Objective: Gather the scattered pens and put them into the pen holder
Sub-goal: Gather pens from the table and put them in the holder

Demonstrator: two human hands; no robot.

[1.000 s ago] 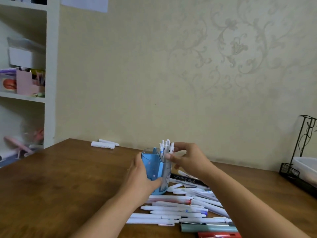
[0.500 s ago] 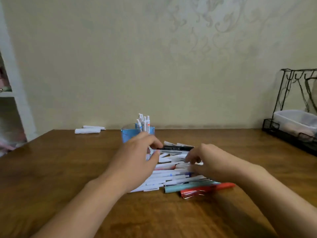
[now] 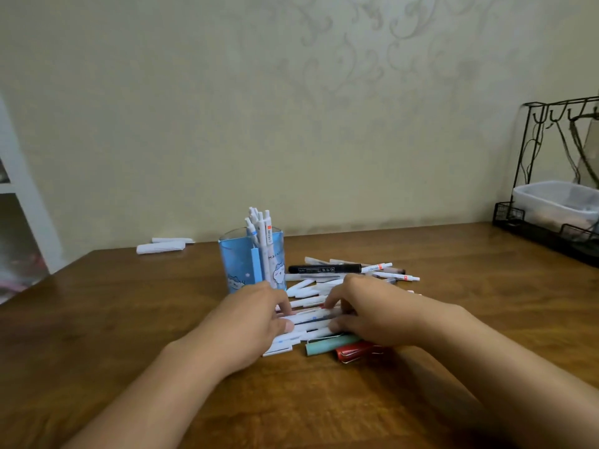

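Pens [image 3: 311, 319] in pile: both hands, left [image 3: 256, 322] & right [image 3: 363, 315], curl fingers onto them w/ thumbs under; squeeze inward, bunch parallel, then lift toward holder [image 3: 251, 264].

My left hand [image 3: 256, 322] and my right hand [image 3: 372, 314] are bare, with no rings, no watch and no bracelets at the wrists. Both my forearms are uncovered as far as they show, with no sleeve edge in view. My nails are short and unpainted.
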